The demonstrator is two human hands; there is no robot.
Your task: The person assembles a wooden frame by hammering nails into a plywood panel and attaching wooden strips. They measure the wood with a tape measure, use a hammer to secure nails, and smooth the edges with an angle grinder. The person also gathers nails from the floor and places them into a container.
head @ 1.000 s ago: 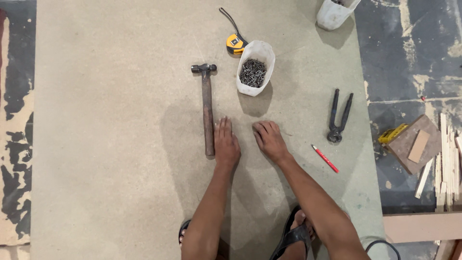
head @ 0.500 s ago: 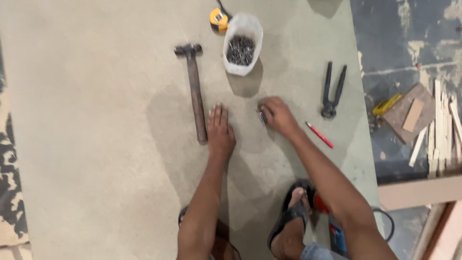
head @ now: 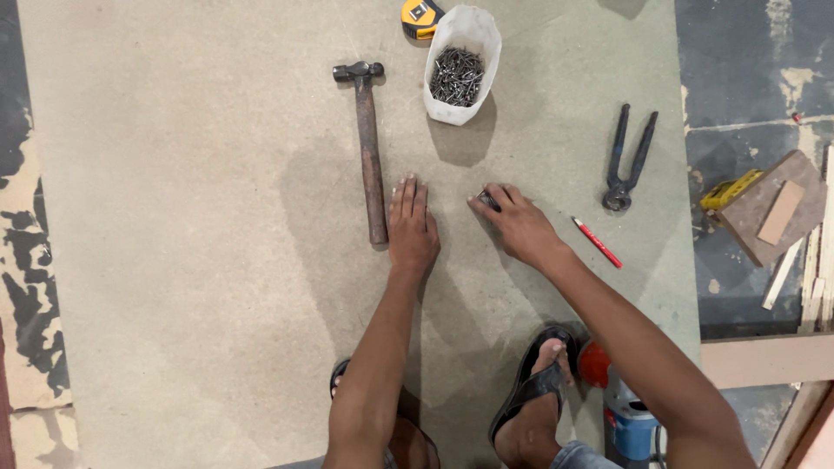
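Observation:
My left hand (head: 412, 227) lies flat, palm down, on a large grey-brown board (head: 191, 217), its fingers together, just right of the wooden handle of a hammer (head: 368, 148). My right hand (head: 514, 224) rests on the board a little to the right, fingertips pinched on a small dark object (head: 488, 201) that looks like a few nails. A white plastic tub of nails (head: 460, 69) stands beyond both hands.
A yellow tape measure (head: 422, 17) lies beside the tub. Black pincers (head: 627, 161) and a red pencil (head: 597, 242) lie right of my right hand. Wood scraps (head: 769, 213) sit past the board's right edge. My sandalled feet (head: 537, 386) and a blue power tool (head: 627, 417) are near.
My right hand has closed its fingers on the small dark object and shifted slightly right. The left hand stays flat. The view has moved closer and lower.

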